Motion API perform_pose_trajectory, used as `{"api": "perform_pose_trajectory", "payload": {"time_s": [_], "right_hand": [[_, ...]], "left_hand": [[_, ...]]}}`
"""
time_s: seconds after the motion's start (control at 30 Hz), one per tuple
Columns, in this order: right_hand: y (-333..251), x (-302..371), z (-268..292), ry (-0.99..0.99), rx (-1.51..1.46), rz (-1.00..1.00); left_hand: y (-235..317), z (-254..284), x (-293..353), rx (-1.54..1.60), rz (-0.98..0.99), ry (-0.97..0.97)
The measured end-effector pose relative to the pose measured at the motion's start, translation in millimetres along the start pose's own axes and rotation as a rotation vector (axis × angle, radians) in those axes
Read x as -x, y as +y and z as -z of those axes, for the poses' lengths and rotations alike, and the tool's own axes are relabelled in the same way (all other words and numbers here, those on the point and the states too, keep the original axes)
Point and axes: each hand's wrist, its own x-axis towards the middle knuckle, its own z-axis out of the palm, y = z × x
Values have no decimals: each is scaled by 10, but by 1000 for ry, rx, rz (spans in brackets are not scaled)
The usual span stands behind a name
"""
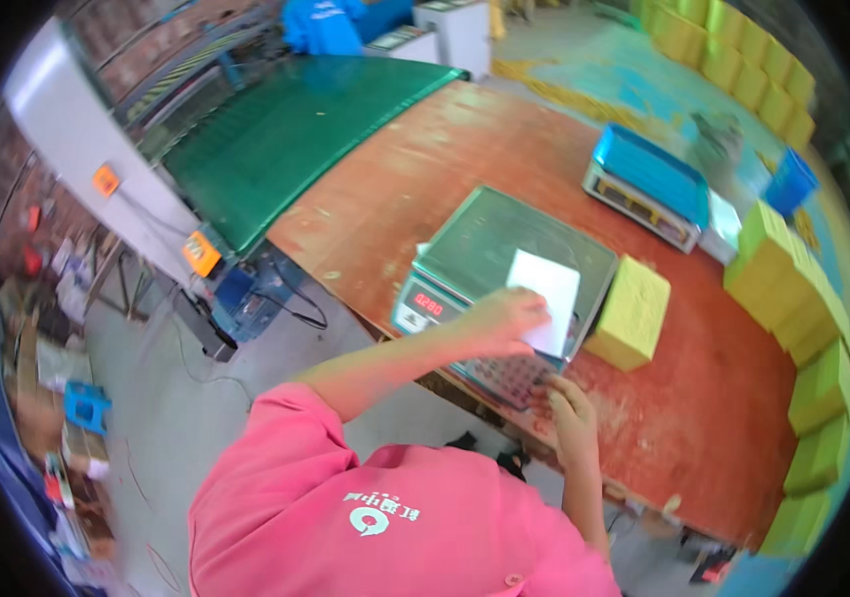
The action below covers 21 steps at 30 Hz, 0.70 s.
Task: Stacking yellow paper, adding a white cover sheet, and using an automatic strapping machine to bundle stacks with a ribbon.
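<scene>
A digital counter scale (520,239) with a flat metal pan stands on the table, its red display lit. On the near right part of the pan lies a white rectangular sheet or thin stack (548,284). My left hand (510,320) reaches across the scale and grips the near left edge of that white piece. By the near right corner of the scale, beside its keypad (507,376), is my right hand (568,410) with fingers curled. Whether it holds anything there is hidden. Touching or close to the scale's right side sits a yellow rectangular block (630,313).
The worn reddish table (689,398) meets a green conveyor belt (306,129) at the far left. A second scale with a blue tray (651,177) stands at the back right. Yellow blocks (811,373) line the right edge. A blue cup (791,183) is beyond them.
</scene>
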Motion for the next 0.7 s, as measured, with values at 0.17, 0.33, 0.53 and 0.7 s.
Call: {"api": "perform_pose_trajectory", "payload": {"time_s": [0.17, 0.33, 0.53, 0.7], "right_hand": [[-17, -97, -154, -65, -79, -60], [-144, -128, -238, -32, -251, 2], [-271, -507, -206, 69, -232, 195], [-602, -813, -268, 46, -204, 231]], "left_hand": [[-40, 115, 172, 114, 30, -23], [148, 91, 312, 196, 17, 135], [-8, -136, 259, 362, 177, 176], [-152, 79, 157, 455, 211, 132]]}}
